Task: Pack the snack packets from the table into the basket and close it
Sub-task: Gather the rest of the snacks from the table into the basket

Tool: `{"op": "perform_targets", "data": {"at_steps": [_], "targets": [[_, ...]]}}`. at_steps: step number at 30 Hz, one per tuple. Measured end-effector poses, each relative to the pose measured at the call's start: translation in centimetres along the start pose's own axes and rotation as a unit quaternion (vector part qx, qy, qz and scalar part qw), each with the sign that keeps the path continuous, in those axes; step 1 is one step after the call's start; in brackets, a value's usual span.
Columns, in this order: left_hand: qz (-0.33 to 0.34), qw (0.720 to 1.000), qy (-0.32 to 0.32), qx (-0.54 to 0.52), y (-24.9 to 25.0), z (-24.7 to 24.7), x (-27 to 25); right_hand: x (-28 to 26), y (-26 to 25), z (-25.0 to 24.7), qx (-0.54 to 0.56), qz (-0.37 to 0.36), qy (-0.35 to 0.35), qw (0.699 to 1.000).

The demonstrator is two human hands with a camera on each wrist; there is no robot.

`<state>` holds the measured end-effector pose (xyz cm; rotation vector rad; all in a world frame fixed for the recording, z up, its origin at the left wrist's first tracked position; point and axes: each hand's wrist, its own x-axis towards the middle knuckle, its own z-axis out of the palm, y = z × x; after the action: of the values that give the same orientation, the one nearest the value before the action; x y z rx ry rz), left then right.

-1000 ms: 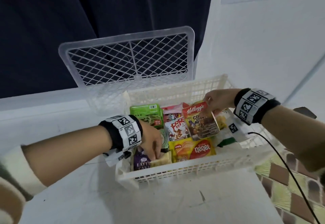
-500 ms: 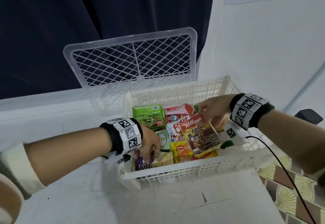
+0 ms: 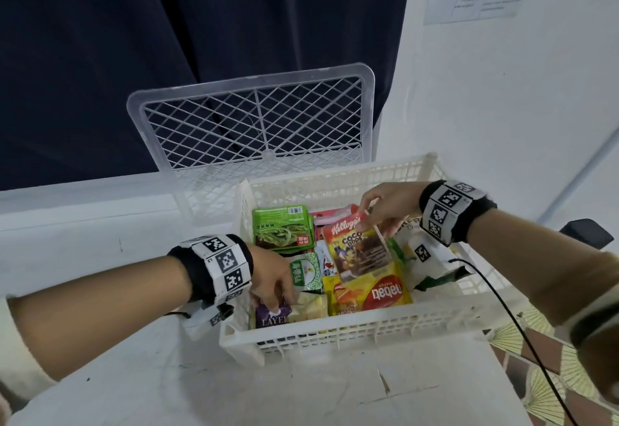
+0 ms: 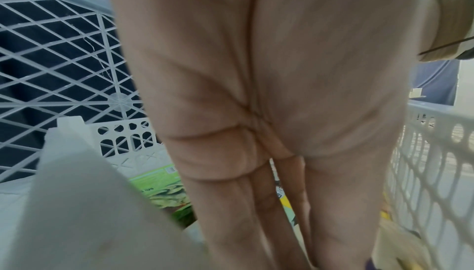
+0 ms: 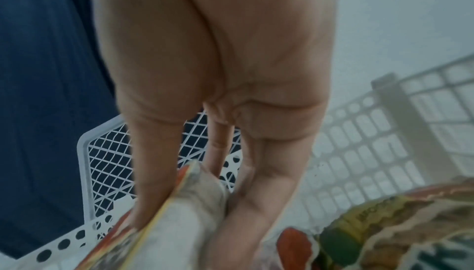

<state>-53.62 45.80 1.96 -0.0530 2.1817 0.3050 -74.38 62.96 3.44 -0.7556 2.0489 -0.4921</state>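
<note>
1. Compared with a second ago, the Kellogg's cereal packet (image 3: pixel 360 246) is laid lower and flatter at the frame's centre, over the yellow wafer packet (image 3: pixel 371 293), inside the basket (image 3: pixel 335 333).
2. Its upper edge is still pinched by the right hand (image 3: pixel 385 206) between thumb and fingers, so release is judged near.
3. The left hand (image 3: pixel 273 278) has stayed at the basket's lower left, fingers pressed down on the purple layer cake packet (image 3: pixel 273 316); whether it is gripped cannot be told.
4. The lid (image 3: pixel 254 124) is left leaning behind, unmoved; closing is judged the remaining step.
</note>
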Motion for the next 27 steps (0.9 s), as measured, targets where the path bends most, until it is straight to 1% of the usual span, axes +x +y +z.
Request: {"op": "perform_targets", "data": {"at_steps": [3, 6, 8, 11, 16, 19, 24, 27], "targets": [[0.010, 0.998, 0.019, 0.063, 0.2, 0.1, -0.7, 1.5, -0.4, 0.4, 0.076, -0.019, 0.057, 0.995], [0.021, 0.997, 0.033, 0.071, 0.0, 0.2, -0.8, 3.1, -2.1, 1.4, 0.137, -0.048, 0.095, 0.985], [0.023, 0.996, 0.040, 0.070, -0.2, 0.4, -0.9, 4.3, -3.7, 2.1, 0.183, -0.052, 0.094, 0.977], [0.023, 0.997, 0.044, 0.056, -0.6, 0.6, -1.0, 6.3, -6.2, 3.4, 0.229, -0.043, 0.060, 0.971], [0.033, 0.997, 0.053, 0.053, -1.2, 0.9, -0.7, 9.1, -8.6, 5.0, 0.212, -0.049, 0.038, 0.975], [0.035, 0.996, 0.056, 0.054, -1.2, 1.3, -0.6, 9.8, -9.3, 5.7, 0.199, -0.030, 0.035, 0.979], [0.036, 0.997, 0.057, 0.048, -1.3, 1.3, -0.7, 11.4, -9.3, 6.7, 0.170, -0.006, 0.090, 0.981], [0.035, 0.997, 0.054, 0.049, -1.2, 1.3, -0.8, 12.2, -8.7, 7.5, 0.148, -0.009, 0.124, 0.981]]}}
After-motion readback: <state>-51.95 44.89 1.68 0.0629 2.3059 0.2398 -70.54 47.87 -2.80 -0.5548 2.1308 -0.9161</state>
